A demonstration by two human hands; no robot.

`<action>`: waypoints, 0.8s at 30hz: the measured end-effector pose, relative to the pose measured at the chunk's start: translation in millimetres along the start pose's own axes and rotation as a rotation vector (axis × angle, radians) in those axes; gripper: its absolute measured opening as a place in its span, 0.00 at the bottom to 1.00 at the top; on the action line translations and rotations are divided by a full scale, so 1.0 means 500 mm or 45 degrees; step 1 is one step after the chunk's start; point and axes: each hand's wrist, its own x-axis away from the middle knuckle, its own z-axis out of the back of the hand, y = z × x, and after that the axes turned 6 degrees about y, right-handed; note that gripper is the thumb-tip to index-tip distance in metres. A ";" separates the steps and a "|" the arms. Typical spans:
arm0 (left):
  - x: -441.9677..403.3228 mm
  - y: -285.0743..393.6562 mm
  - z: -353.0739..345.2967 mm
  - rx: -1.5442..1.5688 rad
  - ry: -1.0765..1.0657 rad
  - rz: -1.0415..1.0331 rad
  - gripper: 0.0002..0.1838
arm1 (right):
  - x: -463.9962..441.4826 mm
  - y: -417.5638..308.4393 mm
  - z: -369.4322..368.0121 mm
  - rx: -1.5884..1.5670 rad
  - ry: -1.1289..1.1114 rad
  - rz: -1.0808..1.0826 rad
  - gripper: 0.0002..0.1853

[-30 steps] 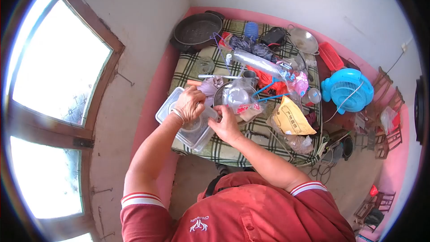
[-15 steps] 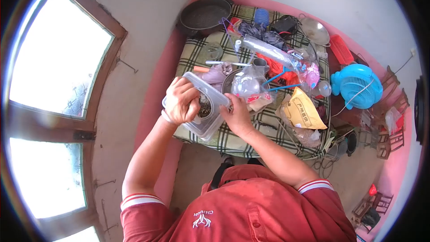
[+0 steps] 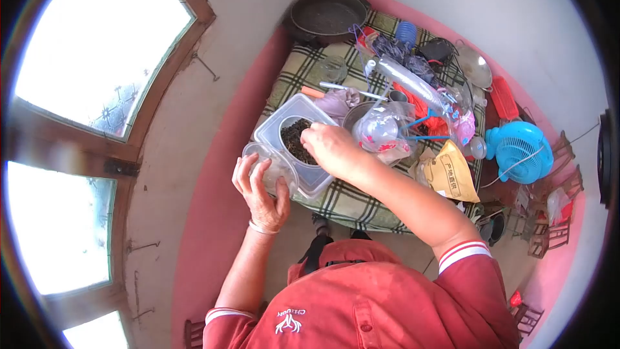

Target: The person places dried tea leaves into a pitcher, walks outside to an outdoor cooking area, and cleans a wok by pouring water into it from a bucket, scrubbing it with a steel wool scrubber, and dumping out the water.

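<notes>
Clear plastic makes the box, which sits on the checked cloth, and in the head view its round mouth is now wide open. Half a second ago the left hand was over that mouth; now it is at the box's near left side, fingers spread around a round lid. The right hand has moved from the box's right edge to its mouth. Its fingers are bunched together at the dark bits inside; I can't tell if they pinch any. With the lid off, the bits can be reached.
</notes>
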 end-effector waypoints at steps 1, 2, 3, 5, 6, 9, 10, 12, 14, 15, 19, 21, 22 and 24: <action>0.006 0.006 -0.002 -0.001 0.011 0.008 0.25 | -0.017 0.003 -0.027 0.065 -0.170 -0.011 0.05; 0.011 0.014 -0.008 0.050 0.073 0.146 0.27 | -0.032 0.009 -0.052 0.087 -0.267 -0.042 0.06; 0.016 0.019 -0.011 0.101 0.133 0.283 0.30 | -0.046 0.018 -0.079 0.094 -0.272 -0.034 0.06; 0.028 0.019 -0.011 0.163 0.088 0.351 0.36 | -0.068 0.021 -0.111 0.185 -0.421 -0.256 0.11; 0.030 0.022 -0.013 0.215 0.104 0.395 0.37 | -0.070 0.025 -0.124 0.124 -0.412 -0.270 0.18; 0.037 0.022 -0.013 0.304 0.111 0.465 0.39 | -0.078 0.025 -0.144 0.199 -0.391 -0.182 0.22; 0.035 0.022 -0.012 0.306 0.100 0.464 0.39 | -0.080 0.026 -0.144 0.208 -0.393 -0.187 0.22; 0.034 0.022 -0.009 0.315 0.089 0.462 0.40 | -0.083 0.029 -0.140 0.225 -0.375 -0.077 0.19; 0.031 0.019 -0.008 0.324 0.074 0.464 0.40 | -0.087 0.027 -0.136 0.230 -0.394 -0.053 0.18; 0.030 0.019 -0.008 0.328 0.075 0.466 0.40 | -0.087 0.026 -0.134 0.227 -0.413 -0.031 0.16; 0.024 0.020 -0.011 0.389 0.084 0.452 0.41 | -0.081 0.022 -0.125 0.254 -0.379 -0.008 0.13; 0.020 0.021 -0.011 0.404 0.092 0.438 0.41 | -0.080 0.024 -0.131 0.269 -0.421 -0.044 0.13; 0.021 0.022 -0.010 0.402 0.076 0.442 0.41 | -0.080 0.027 -0.138 0.287 -0.398 -0.031 0.12; 0.021 0.022 -0.007 0.402 0.056 0.442 0.42 | -0.080 0.039 -0.148 0.266 -0.359 -0.022 0.11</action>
